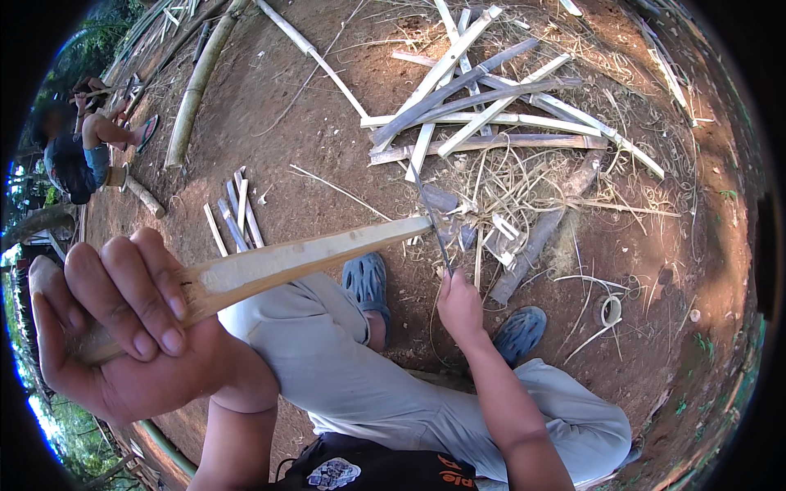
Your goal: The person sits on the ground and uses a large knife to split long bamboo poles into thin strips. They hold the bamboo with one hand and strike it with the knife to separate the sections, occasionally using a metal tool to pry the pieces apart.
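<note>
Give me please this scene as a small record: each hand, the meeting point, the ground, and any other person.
Left hand: closed around a bamboo strip
Right hand: closed on the end of a thin dark blade, probably a knife
Meeting point: blade crosses at the strip's far end; exact contact unclear
Ground: brown soil, crossed strips ahead, curly shavings nearer
Other person: seated, far left

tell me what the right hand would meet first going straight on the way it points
Most likely the far end of the pale split strip held in the left hand; the knife in the right hand appears to cross it. Depth is unclear, so the hand might pass beneath.
</note>
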`<state>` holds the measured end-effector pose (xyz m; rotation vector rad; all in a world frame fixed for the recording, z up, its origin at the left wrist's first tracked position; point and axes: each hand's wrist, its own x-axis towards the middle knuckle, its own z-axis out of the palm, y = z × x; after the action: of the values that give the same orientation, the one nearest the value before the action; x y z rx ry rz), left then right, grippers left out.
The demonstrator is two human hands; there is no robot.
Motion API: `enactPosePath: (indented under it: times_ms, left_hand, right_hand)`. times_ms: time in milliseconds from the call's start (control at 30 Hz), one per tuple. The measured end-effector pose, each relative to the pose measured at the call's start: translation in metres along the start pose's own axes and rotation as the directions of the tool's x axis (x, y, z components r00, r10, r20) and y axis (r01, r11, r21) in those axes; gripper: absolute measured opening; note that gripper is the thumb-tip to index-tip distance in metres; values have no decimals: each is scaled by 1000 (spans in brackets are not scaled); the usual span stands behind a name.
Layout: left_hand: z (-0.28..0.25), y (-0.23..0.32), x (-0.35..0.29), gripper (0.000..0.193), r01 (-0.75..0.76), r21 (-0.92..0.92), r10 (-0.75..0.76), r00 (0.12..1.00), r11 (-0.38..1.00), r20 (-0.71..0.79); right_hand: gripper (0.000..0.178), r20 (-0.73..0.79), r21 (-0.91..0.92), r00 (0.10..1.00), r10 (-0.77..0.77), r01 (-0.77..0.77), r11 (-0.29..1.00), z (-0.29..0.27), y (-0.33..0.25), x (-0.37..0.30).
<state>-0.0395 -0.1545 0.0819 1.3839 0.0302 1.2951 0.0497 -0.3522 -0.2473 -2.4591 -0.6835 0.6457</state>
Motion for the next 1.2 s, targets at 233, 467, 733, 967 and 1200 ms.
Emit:
enactPosePath:
  times_ms: [233, 467, 733, 967, 1200]
  left_hand:
    - [13, 8, -9, 23, -32, 29, 32, 999, 999, -19]
    - [17, 16, -15, 22, 1, -5, -1, 999, 1000, 33]
    - [14, 4, 0, 23, 33, -71, -26, 995, 997, 95]
    - [3, 0, 6, 24, 62, -82, -55, 995, 995, 82]
    - [3, 1, 14, 23, 46, -44, -47, 999, 998, -19]
  right_hand:
    - [34, 51, 12, 995, 88, -89, 996, 2, 15, -1]
    - [34, 52, 37, 994, 96, -98, 994, 1, 11, -17]
    - [33, 40, 71, 999, 13, -16, 997, 1, 5, -30]
    - [34, 67, 100, 997, 26, -33, 994, 16, 21, -30]
    - [34, -8, 217, 997, 71, -68, 974, 35, 29, -25]
